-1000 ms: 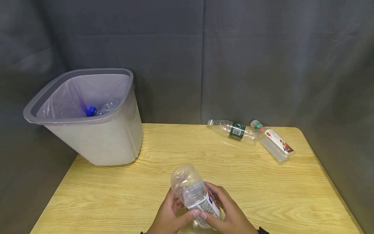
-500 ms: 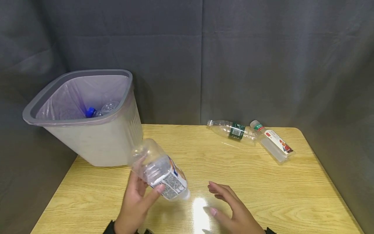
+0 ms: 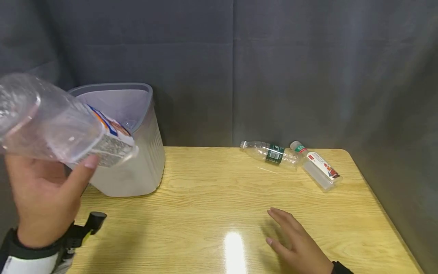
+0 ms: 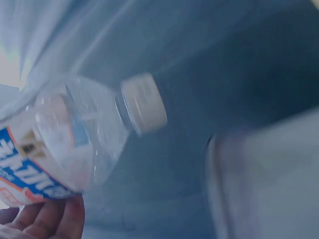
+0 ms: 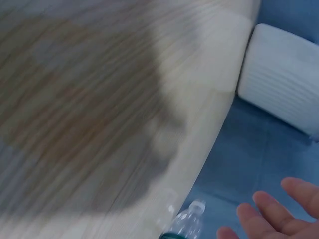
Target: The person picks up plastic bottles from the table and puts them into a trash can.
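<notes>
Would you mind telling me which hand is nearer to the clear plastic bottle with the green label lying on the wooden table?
Right. The right hand lies in front of the green-labelled bottle; the left hand is far off beside the grey bin.

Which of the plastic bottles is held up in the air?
The clear bottle with the blue-and-orange label, gripped by the left hand. The two others lie on the table.

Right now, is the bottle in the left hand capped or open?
Capped: the left wrist view shows a white cap on the bottle held in the left hand.
</notes>
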The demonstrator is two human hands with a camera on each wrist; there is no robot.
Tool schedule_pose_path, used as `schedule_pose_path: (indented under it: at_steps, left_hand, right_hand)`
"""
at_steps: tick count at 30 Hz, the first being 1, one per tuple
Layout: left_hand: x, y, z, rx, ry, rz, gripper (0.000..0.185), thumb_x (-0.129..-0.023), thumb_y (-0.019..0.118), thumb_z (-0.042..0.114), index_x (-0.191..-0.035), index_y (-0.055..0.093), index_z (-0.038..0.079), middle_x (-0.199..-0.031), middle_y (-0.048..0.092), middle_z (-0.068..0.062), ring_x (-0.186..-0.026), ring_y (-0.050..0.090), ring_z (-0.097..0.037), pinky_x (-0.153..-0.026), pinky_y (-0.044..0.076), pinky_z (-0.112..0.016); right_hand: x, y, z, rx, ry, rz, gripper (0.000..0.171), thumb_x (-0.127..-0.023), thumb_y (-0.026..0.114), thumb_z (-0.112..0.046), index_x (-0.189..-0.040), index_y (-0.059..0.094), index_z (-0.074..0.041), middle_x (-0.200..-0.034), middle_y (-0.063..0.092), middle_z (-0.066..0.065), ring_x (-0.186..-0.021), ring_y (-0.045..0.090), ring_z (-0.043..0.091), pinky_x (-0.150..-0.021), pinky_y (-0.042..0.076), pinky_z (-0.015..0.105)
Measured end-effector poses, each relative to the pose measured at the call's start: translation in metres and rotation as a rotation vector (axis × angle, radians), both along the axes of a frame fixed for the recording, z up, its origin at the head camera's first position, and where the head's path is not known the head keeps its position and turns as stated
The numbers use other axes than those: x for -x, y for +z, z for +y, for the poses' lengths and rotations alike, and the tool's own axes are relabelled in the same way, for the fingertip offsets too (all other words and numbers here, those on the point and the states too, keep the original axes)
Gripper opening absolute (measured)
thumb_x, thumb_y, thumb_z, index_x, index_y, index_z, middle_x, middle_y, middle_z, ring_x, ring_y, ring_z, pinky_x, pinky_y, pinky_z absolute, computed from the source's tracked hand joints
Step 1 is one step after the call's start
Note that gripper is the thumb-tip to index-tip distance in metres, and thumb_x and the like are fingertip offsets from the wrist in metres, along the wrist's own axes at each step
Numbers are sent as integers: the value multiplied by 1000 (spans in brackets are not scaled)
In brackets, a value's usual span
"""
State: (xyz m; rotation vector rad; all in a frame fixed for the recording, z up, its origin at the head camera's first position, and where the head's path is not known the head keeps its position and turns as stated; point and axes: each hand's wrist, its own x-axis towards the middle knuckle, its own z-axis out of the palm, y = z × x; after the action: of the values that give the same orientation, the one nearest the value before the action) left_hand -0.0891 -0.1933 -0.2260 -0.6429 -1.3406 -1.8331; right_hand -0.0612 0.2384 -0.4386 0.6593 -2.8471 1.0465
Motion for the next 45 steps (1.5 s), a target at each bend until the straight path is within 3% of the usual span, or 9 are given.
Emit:
schedule_pose_path:
  at_steps: [4, 9, 13, 15, 18, 23, 30, 39, 45]
  left_hand:
    - [21, 25, -32, 51, 131, -89, 67, -77, 69, -17, -139, 47, -4, -133, 60, -21, -126, 56, -31, -110, 45, -27]
    - [57, 37, -73, 238, 443, -346, 46, -91, 68, 0, -135, 57, 8, -123, 65, -2, -117, 63, -16, -103, 50, -19]
    - [75, 38, -92, 409, 677, -570, 57, -93, 71, 15, -144, 46, 21, -116, 60, 14, -106, 62, -1, -101, 50, -16]
    - [78, 36, -97, 480, 741, -637, 67, -94, 71, 22, -151, 36, 27, -118, 57, 17, -109, 60, 0, -105, 47, -17]
    - [79, 33, -100, 521, 757, -719, 79, -96, 68, 26, -157, 20, 34, -127, 51, 17, -118, 56, -2, -115, 41, -26]
    - [80, 30, -98, 508, 723, -754, 83, -96, 67, 26, -159, 14, 35, -145, 49, 7, -134, 49, -5, -121, 34, -29]
    - [76, 32, -88, 590, 813, -788, 80, -99, 59, 38, -161, 9, 38, -163, 35, 8, -152, 28, -3, -127, 24, -32]
    - [73, 25, -89, 627, 727, -771, 78, -99, 59, 34, -160, 11, 39, -165, 29, 4, -154, 26, -10, -128, 20, -33]
    - [68, 20, -82, 760, 720, -695, 80, -98, 61, 33, -162, 14, 34, -168, 25, 0, -156, 22, -23, -129, 15, -45]
  right_hand:
    - [1, 1, 8, -13, -21, 0, 61, -99, 67, -32, -153, 43, -16, -153, 45, 6, -136, 51, 34, -96, 53, 56]
    - [1, 2, 11, -1, -28, -5, 59, -99, 67, -31, -152, 45, -16, -153, 45, 8, -135, 50, 36, -96, 53, 57]
    - [0, 0, 12, 3, -31, -5, 58, -99, 67, -30, -150, 46, -14, -152, 46, 9, -134, 51, 37, -95, 53, 57]
    - [-1, 0, 12, 3, -31, -5, 57, -99, 67, -30, -150, 47, -13, -151, 46, 10, -134, 51, 37, -95, 53, 57]
    - [-1, -1, 12, -4, -35, 6, 56, -98, 67, -29, -149, 48, -12, -150, 48, 9, -133, 52, 36, -94, 54, 56]
    - [-1, 0, 12, -9, -46, -9, 54, -99, 67, -31, -147, 50, -13, -149, 49, 11, -134, 51, 37, -95, 53, 57]
    - [-2, -3, 13, -6, -45, -7, 52, -99, 67, -31, -145, 52, -12, -148, 50, 9, -136, 49, 36, -97, 52, 58]
    - [-2, -5, 11, -1, -48, -34, 49, -100, 65, -33, -143, 54, -13, -149, 51, 8, -137, 49, 35, -97, 51, 58]
    - [0, -6, 11, -16, -38, -22, 47, -100, 65, -32, -143, 55, -15, -148, 51, 7, -135, 51, 35, -96, 52, 56]
